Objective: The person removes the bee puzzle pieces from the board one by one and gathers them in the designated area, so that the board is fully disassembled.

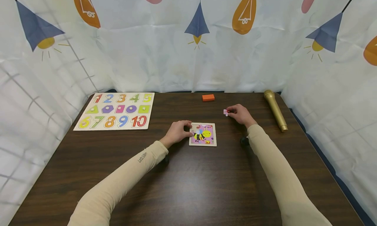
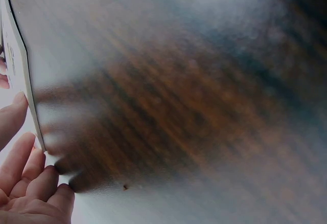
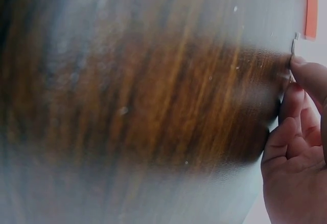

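Note:
A small square jigsaw puzzle (image 1: 203,134) with a yellow and black bee on a pink ground lies mid-table in a pale frame. My left hand (image 1: 178,132) grips its upper left part, thumb on the left side and fingers near the far corner. In the left wrist view the thumb and fingertips of the left hand (image 2: 31,183) meet the board's edge. To the right of the puzzle, my right hand (image 1: 240,114) pinches a small pink jigsaw piece (image 1: 225,112) between thumb and fingers. The right wrist view shows that piece (image 3: 294,46) edge-on at the fingertips.
An orange block (image 1: 208,97) sits near the table's far edge. On the left lies a board of coloured numbers and shapes (image 1: 113,128). A gold microphone (image 1: 276,111) lies at the far right. Printed white curtains (image 1: 153,62) stand behind and beside the brown table (image 1: 188,186).

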A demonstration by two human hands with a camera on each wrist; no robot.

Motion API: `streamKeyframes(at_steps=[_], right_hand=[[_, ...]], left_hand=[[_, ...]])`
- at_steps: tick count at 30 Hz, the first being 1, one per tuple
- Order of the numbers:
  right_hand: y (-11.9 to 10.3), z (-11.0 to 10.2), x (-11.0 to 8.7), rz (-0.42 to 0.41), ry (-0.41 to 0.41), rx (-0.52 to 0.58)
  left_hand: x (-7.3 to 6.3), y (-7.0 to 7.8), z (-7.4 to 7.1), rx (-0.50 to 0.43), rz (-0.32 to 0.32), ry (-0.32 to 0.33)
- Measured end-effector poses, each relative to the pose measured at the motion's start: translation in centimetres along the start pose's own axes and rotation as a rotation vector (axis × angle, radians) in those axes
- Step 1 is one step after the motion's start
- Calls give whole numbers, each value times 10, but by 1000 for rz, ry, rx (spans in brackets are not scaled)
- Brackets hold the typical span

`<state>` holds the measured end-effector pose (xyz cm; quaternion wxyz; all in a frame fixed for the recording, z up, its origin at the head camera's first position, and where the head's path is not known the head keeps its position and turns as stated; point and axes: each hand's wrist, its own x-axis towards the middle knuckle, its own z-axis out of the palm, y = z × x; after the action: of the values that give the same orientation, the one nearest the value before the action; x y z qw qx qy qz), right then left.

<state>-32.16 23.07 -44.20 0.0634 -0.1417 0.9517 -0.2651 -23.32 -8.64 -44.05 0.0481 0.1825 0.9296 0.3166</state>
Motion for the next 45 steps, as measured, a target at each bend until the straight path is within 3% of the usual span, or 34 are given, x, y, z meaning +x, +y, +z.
streamKeyframes(at_steps=[18, 24, 28, 38, 45], right_hand=[[0, -2, -2, 1, 17, 11], [-4, -2, -5, 5, 88, 33], [-19, 5, -9, 6, 83, 83], [-78, 37, -29, -70, -68, 148], [-97, 58, -32, -99, -108, 157]], left_hand=[[1, -1, 2, -5, -10, -5], [2, 1, 3, -1, -13, -7], [3, 4, 4, -6, -21, -1], [8, 17, 9, -75, -18, 35], [10, 20, 14, -68, -56, 2]])
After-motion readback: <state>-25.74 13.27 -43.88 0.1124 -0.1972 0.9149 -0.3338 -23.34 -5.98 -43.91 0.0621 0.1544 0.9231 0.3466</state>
